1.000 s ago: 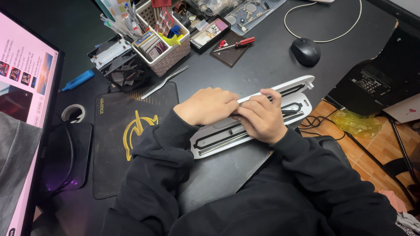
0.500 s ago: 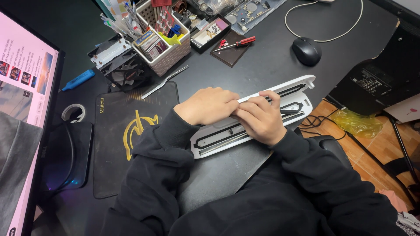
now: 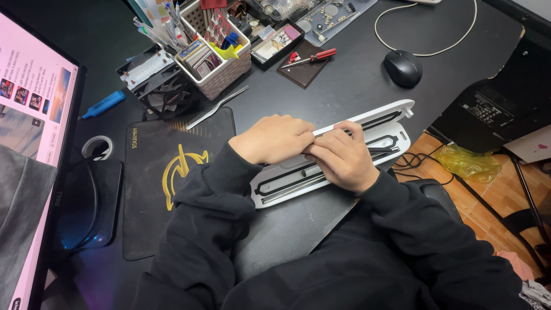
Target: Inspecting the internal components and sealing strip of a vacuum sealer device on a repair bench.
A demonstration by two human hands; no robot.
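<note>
Dim room, monitor (image 3: 34, 115) glow at left, sharp focus

The long flat device (image 3: 336, 158) is white with black strips and channels inside. The sleeves (image 3: 212, 229) are black. The table (image 3: 356, 86) is dark grey-black. The mat (image 3: 152, 178) is black with a yellow emblem and small yellow lettering. The mouse (image 3: 403, 68) is black, its cord (image 3: 436, 53) white. The screwdriver (image 3: 313, 57) has a red handle. The marker (image 3: 103, 105) is blue. The basket (image 3: 221, 80) is pale woven beige, holding multicoloured items. The tape roll (image 3: 96, 147) is white. The monitor (image 3: 31, 103) shows pink. The plastic bag (image 3: 468, 163) is yellow-green above an orange-brown floor (image 3: 505, 195).
</note>
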